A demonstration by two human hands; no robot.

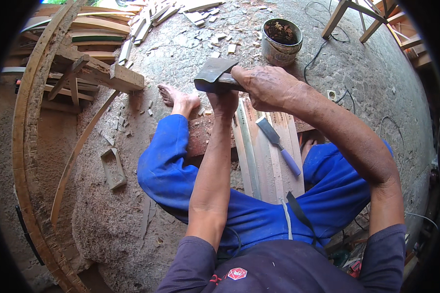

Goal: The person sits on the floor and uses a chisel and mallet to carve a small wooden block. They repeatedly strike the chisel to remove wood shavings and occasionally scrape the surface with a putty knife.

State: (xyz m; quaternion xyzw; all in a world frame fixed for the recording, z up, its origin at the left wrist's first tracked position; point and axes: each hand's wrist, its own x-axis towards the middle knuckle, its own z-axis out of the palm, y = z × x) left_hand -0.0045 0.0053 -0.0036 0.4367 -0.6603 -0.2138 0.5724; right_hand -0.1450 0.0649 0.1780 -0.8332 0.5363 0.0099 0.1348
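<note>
My right hand [269, 88] is closed round the short handle of a hatchet, whose broad dark metal head [212, 73] points left. Directly beneath that head is my left hand [224, 103], seemingly closed; the head covers its fingers and whatever they hold. Between my legs several pale wooden strips [252, 161] lie side by side, with small slots cut near their far ends. A wide chisel [278, 145] with a purple handle rests on them, blade pointing away from me. Under the strips runs a reddish wooden beam [200, 134].
A rusty bucket [281, 43] stands beyond my hands. Offcuts [144, 29] and chips litter the ground. On the left are a long curved timber [27, 122], a wooden trestle [102, 73] and a small rectangular frame [113, 168]. A dark cable [310, 63] winds along the right.
</note>
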